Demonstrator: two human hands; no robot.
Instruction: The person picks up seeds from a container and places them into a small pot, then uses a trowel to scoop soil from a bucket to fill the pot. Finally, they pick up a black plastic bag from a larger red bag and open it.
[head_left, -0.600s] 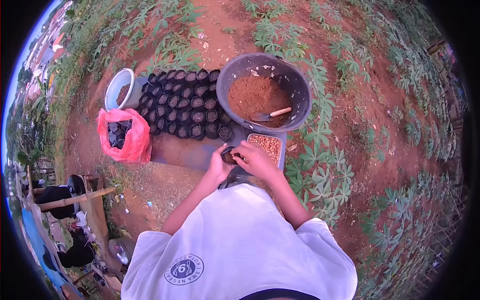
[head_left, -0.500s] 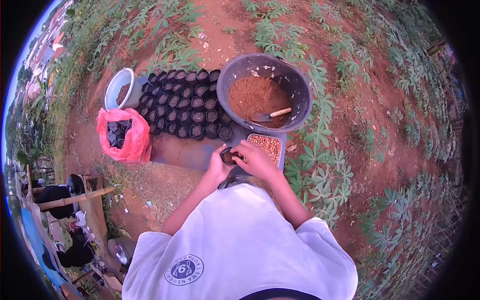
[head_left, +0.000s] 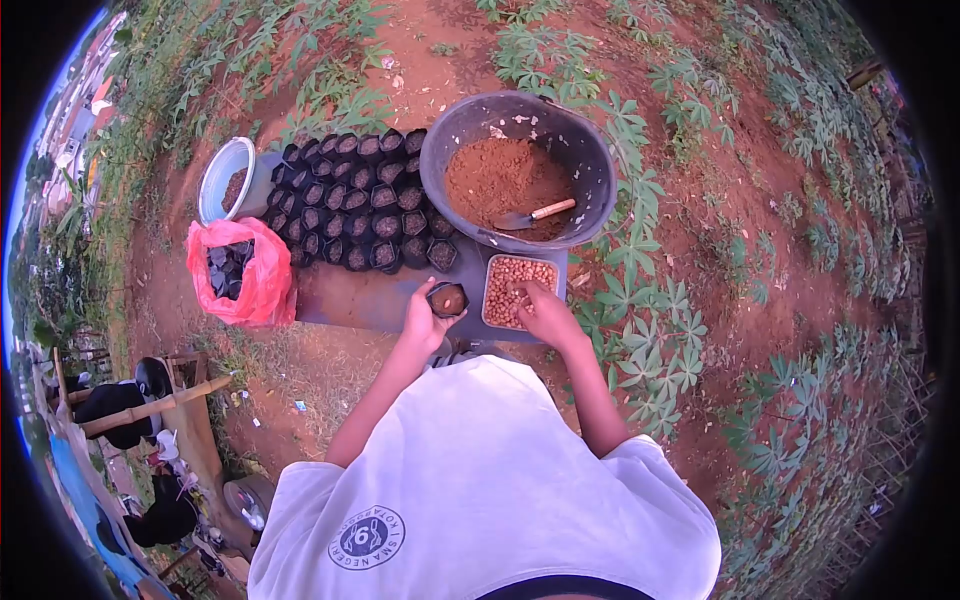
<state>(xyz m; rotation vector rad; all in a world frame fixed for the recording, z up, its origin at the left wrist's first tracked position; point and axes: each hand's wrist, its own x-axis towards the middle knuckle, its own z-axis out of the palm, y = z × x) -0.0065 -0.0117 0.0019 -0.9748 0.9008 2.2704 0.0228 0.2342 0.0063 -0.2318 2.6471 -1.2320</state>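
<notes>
My left hand (head_left: 428,318) is wrapped around a small black plastic seedling bag (head_left: 447,298) filled with brown soil, held upright near the table's front edge. To its right, my right hand (head_left: 545,314) reaches into a rectangular tray (head_left: 486,300) of round tan seeds (head_left: 512,275). Its fingers are bent and drawn together, with the tips down at the seeds. Whatever lies between those fingertips is too small to make out.
Rows of soil-filled black bags (head_left: 357,200) stand on the table (head_left: 350,300). Behind the tray is a big dark tub (head_left: 600,180) of soil with a trowel (head_left: 540,213). At left are a pale bucket (head_left: 212,185) and a pink plastic bag (head_left: 268,285) of black bags.
My right hand has left the seedling bag and moved right to the seed tray. My left hand still holds the bag, its soil top now uncovered.
</notes>
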